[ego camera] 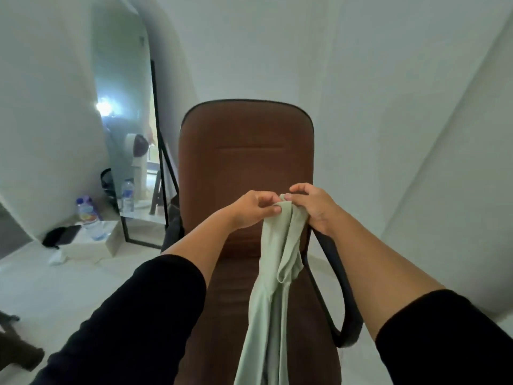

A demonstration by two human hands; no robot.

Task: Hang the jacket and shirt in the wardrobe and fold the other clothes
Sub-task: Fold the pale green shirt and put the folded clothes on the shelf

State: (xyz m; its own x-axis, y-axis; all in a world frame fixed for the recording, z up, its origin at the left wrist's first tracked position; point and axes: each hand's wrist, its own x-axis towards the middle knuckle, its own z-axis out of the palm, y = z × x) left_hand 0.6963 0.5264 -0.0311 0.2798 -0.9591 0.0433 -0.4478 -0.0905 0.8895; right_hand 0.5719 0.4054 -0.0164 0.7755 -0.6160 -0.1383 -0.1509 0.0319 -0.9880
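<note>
Garment (273, 287), pale green, hanging straight down from both hands in front of the brown chair (245, 168), with its long axis running vertically from the bunched top edge to a lower end dropping out of view at the bottom. Being pinched at that top edge by the left hand (254, 209), thumb and fingers curled onto the cloth, and by the right hand (312, 208), fingers curled over the same bunch, the two grips sitting close together and almost touching. Hanging as a narrow gathered strip rather than spread flat, with a folded loop showing partway down on the right side. Lying wholly below the grip, so any coming move is probably turning on drawing the two hands apart along the top edge to open the cloth sideways. Neither hand clearly nearer to the cloth, since both are already holding it. Being kept well clear of the mirror (130, 151) and bottle (90, 218) off to the left. Kind of garment, shirt or otherwise, not possible to tell while bunched.
</note>
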